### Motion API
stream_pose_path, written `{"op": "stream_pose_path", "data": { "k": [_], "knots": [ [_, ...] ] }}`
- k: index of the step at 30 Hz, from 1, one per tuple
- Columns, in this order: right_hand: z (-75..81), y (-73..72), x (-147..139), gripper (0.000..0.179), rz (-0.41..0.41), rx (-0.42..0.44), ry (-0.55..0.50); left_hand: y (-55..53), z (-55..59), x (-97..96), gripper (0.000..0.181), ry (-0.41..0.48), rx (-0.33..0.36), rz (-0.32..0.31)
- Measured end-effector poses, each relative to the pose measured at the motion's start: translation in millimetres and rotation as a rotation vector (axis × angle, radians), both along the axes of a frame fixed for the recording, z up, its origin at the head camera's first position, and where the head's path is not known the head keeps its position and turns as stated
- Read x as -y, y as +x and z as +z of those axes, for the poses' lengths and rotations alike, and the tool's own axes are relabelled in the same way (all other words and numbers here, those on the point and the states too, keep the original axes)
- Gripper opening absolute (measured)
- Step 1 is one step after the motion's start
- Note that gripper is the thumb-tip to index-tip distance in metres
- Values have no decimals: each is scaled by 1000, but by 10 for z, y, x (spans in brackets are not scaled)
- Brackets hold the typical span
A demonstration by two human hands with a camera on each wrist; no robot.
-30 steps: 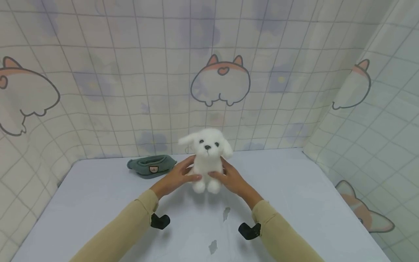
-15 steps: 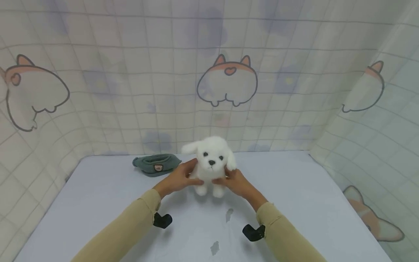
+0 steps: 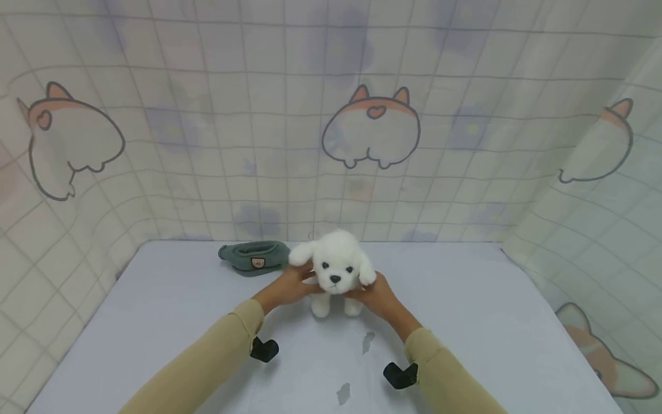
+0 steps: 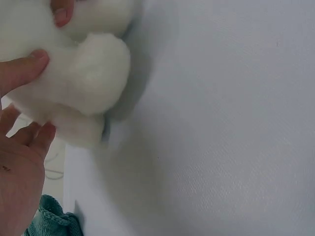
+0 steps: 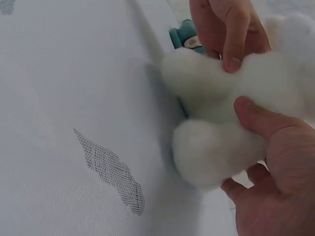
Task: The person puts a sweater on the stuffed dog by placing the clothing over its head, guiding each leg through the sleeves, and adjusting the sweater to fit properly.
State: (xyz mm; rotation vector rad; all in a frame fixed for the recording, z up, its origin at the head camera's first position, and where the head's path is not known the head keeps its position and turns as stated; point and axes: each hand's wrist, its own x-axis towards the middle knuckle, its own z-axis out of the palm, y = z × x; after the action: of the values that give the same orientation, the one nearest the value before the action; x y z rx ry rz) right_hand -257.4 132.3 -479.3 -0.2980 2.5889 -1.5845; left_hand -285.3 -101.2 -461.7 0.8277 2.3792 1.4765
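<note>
A white plush dog [image 3: 338, 259] with floppy ears and dark eyes faces me near the back of the table. My left hand [image 3: 289, 286] grips its body on the left side, thumb across the chest. On the other side my right hand [image 3: 379, 296] holds it the same way, its thumb under the dog's chin. The fingertips behind the body are hidden in the head view. Both thumbs press into the fur above the front legs in the right wrist view. Left of the dog lies a small green knitted garment [image 3: 256, 259] with a badge on it.
The white table [image 3: 465, 322] has grey worn patches [image 3: 343, 394] in front of the dog. Behind it hangs a checked curtain [image 3: 248, 144] printed with corgi figures, and it wraps round both sides. A black wrist mount [image 3: 265, 349] sticks out from the left sleeve.
The dog's head has tipped forward and down, and its body sits slightly lower in view. Both hands keep their hold. The whole scene has shifted right as the head camera turned.
</note>
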Motion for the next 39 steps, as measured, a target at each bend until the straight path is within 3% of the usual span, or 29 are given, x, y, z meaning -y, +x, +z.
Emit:
{"op": "stream_pose_path", "data": {
  "k": [10,18,25,32,39],
  "knots": [
    [-19,75,27,61,-3,39,109,90,-24,9,81,-98,-27,20],
    [36,82,-49,81,38,-29,172,128,-38,112,87,-211,-14,124],
    [112,78,-133,86,100,-72,199,141,12,280,79,-227,-7,196],
    [166,70,-140,76,78,-79,177,84,47,415,70,-214,-121,206],
    [135,93,-105,80,80,-73,153,141,129,618,61,-248,-229,277]
  ]
}}
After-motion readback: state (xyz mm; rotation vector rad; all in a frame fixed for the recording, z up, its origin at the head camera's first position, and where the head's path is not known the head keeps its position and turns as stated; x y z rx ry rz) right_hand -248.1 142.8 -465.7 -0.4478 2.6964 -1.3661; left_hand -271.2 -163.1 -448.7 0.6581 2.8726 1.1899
